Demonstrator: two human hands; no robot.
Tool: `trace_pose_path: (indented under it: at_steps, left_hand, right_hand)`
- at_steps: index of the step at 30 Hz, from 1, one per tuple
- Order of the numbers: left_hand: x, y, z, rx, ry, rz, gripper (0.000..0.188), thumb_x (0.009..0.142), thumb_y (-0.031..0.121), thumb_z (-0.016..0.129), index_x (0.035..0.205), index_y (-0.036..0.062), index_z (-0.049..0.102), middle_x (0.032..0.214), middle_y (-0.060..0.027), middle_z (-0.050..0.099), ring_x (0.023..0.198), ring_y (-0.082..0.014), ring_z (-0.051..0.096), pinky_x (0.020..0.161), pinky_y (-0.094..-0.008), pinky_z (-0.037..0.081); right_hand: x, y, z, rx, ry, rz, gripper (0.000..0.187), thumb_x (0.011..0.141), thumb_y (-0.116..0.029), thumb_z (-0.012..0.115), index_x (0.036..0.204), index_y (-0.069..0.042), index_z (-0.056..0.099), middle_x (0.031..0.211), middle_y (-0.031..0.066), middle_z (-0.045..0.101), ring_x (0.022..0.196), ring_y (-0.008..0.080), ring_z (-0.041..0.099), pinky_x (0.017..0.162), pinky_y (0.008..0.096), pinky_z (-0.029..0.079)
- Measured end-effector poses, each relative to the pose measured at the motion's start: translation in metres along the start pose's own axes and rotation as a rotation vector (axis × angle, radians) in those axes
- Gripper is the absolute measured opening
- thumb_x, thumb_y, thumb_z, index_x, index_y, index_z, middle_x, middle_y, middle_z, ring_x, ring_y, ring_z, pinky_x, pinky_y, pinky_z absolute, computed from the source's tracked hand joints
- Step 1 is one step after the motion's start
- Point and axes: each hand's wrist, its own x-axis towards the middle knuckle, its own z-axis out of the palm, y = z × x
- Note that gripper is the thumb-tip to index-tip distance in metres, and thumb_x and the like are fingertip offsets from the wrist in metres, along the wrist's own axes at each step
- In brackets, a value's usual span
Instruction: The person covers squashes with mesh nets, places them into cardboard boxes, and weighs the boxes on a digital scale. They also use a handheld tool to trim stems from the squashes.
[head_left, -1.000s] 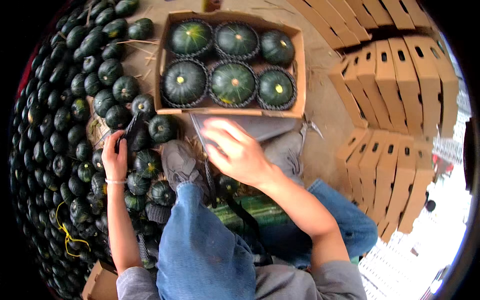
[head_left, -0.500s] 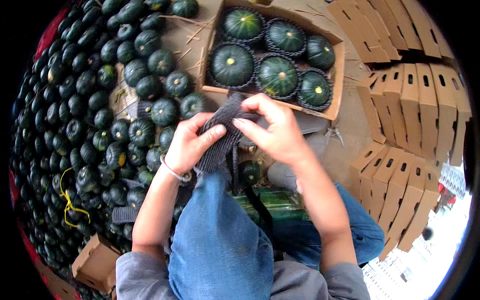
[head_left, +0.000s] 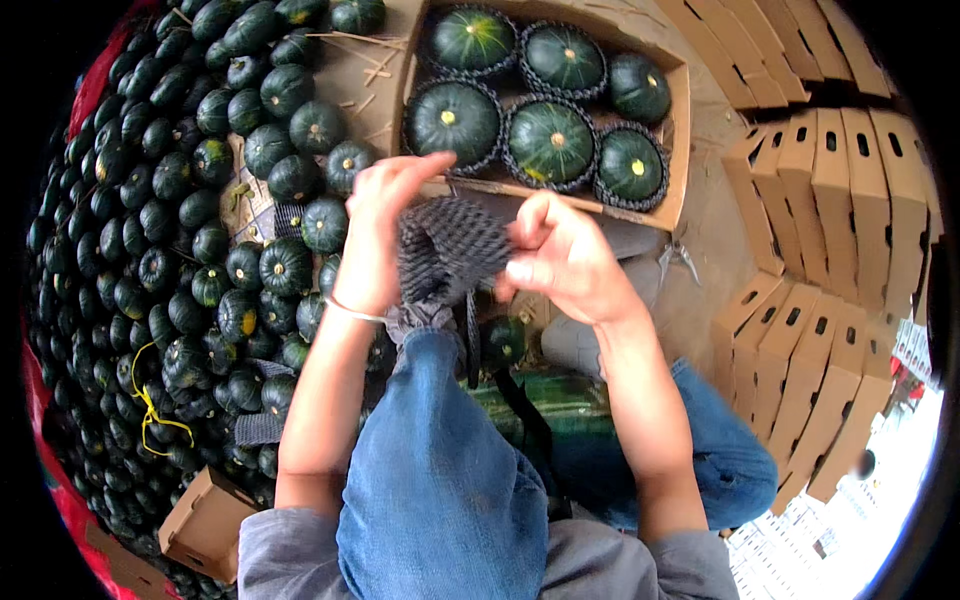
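Observation:
A dark grey foam net sleeve (head_left: 452,245) is spread wide between my hands, above my bent knee. My left hand (head_left: 378,230) lies along the sleeve's left side, its fingers stretched out toward the carton. My right hand (head_left: 565,255) pinches the sleeve's right edge between thumb and curled fingers. Just beyond my hands, a cardboard carton (head_left: 560,205) holds several dark green squashes, such as one squash (head_left: 455,122) at its near left. Most of those wear dark net sleeves. One squash (head_left: 638,88) at the right shows no sleeve that I can make out.
A large heap of squashes (head_left: 185,310) fills the left side. Brown cartons (head_left: 835,190) stand in rows at the right. A small open box (head_left: 205,525) sits at lower left, near a yellow cord (head_left: 150,410). Hand clippers (head_left: 680,258) lie beside the carton. Another squash (head_left: 502,342) rests by my knee.
The bunched sleeve has been pulled open wider. My left hand has let go of its pinch and straightened its fingers; my right hand has moved slightly right with the sleeve's edge.

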Motion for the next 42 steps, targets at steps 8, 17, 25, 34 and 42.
trace_pose_path:
  at_steps: [8, 17, 25, 34, 42]
  left_hand:
    - [0.038, 0.039, 0.034, -1.130, -0.477, -0.238, 0.054, 0.090, 0.028, 0.062, 0.132, -0.0013, 0.044, 0.102, -0.0052, 0.063, 0.092, -0.0138, 0.057, 0.082, -0.0287, 0.046]
    - [0.199, 0.045, 0.235, -0.713, -0.068, -0.646, 0.031, 0.090, 0.024, 0.059, 0.109, 0.0013, 0.051, 0.094, -0.0085, 0.060, 0.082, -0.0179, 0.057, 0.066, -0.0362, 0.049]
    - [0.094, 0.054, 0.075, -1.771, -0.021, -0.556, 0.010, 0.093, 0.020, 0.048, 0.089, 0.0111, 0.050, 0.095, -0.0015, 0.059, 0.092, -0.0142, 0.057, 0.088, -0.0335, 0.047]
    - [0.024, 0.040, 0.042, -2.061, -0.164, -0.787, 0.050, 0.097, 0.039, 0.038, 0.127, 0.0001, 0.049, 0.124, -0.0177, 0.057, 0.108, -0.0297, 0.060, 0.096, -0.0459, 0.047]
    - [-0.032, 0.039, 0.016, -1.570, -0.023, -0.643, 0.081, 0.071, 0.001, 0.073, 0.140, 0.0066, 0.031, 0.134, -0.0101, 0.044, 0.124, -0.0240, 0.045, 0.106, -0.0398, 0.036]
  right_hand:
    - [-0.031, -0.059, -0.019, 0.203, 0.161, -0.350, 0.017, 0.080, -0.010, 0.063, 0.095, -0.004, 0.060, 0.087, 0.0072, 0.065, 0.076, 0.0156, 0.063, 0.072, 0.0309, 0.054]
    - [0.106, -0.191, -0.207, -1.696, 0.459, 0.011, 0.030, 0.086, -0.023, 0.052, 0.100, 0.004, 0.052, 0.094, 0.0170, 0.062, 0.090, 0.0259, 0.058, 0.078, 0.0380, 0.047]
    - [-0.025, -0.098, -0.027, -1.680, 0.529, -0.498, 0.020, 0.095, -0.024, 0.048, 0.096, -0.005, 0.041, 0.064, 0.0231, 0.058, 0.062, 0.0433, 0.060, 0.053, 0.0500, 0.048]
    - [0.011, -0.050, -0.040, -0.507, 0.276, -0.301, 0.025, 0.096, -0.023, 0.049, 0.079, -0.005, 0.049, 0.074, -0.0060, 0.042, 0.072, 0.0041, 0.037, 0.065, 0.0218, 0.035]
    - [-0.006, -0.009, -0.022, -0.692, 0.081, -0.254, 0.087, 0.079, -0.044, 0.072, 0.143, -0.005, 0.027, 0.138, 0.0154, 0.038, 0.126, 0.0232, 0.039, 0.106, 0.0345, 0.030]
